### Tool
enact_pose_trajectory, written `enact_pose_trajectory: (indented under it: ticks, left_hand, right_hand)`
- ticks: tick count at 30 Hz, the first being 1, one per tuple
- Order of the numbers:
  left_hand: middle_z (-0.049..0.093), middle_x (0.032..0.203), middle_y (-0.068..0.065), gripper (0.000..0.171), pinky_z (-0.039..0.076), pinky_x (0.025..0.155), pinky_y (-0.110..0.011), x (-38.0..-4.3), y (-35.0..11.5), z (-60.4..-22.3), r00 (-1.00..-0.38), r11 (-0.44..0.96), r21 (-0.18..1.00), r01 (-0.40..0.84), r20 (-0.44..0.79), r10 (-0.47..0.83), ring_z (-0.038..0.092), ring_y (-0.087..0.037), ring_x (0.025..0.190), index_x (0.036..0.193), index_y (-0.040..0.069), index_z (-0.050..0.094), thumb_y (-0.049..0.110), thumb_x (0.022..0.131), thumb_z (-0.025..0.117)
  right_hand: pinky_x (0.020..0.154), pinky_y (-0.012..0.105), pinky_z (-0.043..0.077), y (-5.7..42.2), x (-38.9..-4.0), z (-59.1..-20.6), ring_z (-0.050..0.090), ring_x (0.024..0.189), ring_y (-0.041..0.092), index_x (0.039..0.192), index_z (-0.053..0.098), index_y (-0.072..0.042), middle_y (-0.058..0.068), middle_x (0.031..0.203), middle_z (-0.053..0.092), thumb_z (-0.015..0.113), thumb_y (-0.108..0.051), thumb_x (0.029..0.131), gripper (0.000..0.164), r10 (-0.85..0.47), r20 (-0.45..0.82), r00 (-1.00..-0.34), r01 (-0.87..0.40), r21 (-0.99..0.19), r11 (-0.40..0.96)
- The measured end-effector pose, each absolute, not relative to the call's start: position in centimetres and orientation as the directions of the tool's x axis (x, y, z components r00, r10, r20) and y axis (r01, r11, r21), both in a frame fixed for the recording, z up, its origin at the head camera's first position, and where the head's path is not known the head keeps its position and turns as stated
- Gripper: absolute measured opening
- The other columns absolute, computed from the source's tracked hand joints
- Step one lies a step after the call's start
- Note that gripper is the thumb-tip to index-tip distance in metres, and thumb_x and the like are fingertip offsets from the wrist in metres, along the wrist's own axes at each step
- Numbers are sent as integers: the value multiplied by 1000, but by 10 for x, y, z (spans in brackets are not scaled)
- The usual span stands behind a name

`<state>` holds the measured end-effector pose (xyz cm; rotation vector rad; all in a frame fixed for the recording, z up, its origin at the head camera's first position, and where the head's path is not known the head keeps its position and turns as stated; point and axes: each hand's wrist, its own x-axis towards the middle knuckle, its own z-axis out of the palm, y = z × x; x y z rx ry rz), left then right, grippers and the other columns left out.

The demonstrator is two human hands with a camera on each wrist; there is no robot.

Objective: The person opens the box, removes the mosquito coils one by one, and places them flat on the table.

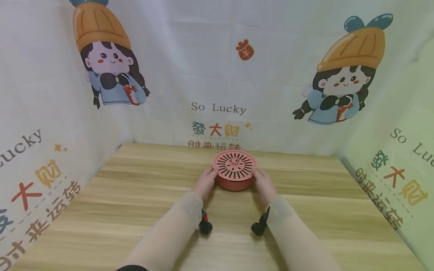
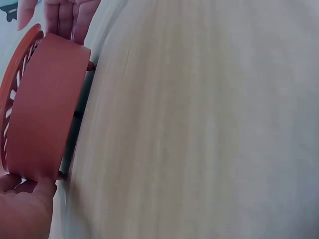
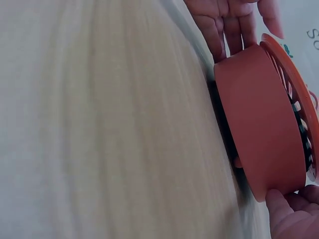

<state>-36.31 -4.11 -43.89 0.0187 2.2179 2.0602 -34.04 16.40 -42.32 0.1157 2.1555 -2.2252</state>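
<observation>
A round red mosquito coil holder (image 1: 235,184) stands near the back of the wooden table. Its slotted lid (image 1: 235,171) has a small round knob (image 1: 235,161) in the middle. My left hand (image 1: 205,182) grips the left side, and my right hand (image 1: 265,184) grips the right side opposite. In the left wrist view, the plain red side wall (image 2: 47,107) shows between both hands, with small feet (image 2: 90,65) under the base. From the right wrist view, fingertips press against the wall (image 3: 259,122) at both ends. The inside is hidden by the lid.
The wooden table (image 1: 142,180) ends at a pale printed cloth (image 1: 162,75) hanging behind and on both sides. Close behind the holder lies the table's back edge. A small black device hangs at the left wrist (image 1: 205,225), another at the right wrist (image 1: 259,226).
</observation>
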Motion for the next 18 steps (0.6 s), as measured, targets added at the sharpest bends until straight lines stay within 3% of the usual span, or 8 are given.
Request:
enact_pose_trajectory:
  ticks: [12, 18]
  left_hand:
    - [30, 154, -14, 55, 19, 117, -42, -339, -55, -436, -989, 48, 998, -33, -40, 140, 22, -29, 143, 148, 1, 33, 31, 103, 43]
    - [30, 155, -10, 55, 19, 117, -43, -324, -58, -436, -990, 73, 995, -61, -70, 126, 21, -27, 143, 149, 6, 34, 33, 103, 44]
  right_hand:
    - [114, 48, 25, 154, -320, -429, 32, 137, 37, 147, 26, 7, 23, 152, 30, 37, -31, 105, 58, -10, -66, -998, 66, -997, -49]
    - [114, 49, 26, 155, -307, -435, 32, 138, 37, 146, 29, 9, 24, 150, 31, 36, -23, 106, 52, -54, -2, -999, 7, -997, -78]
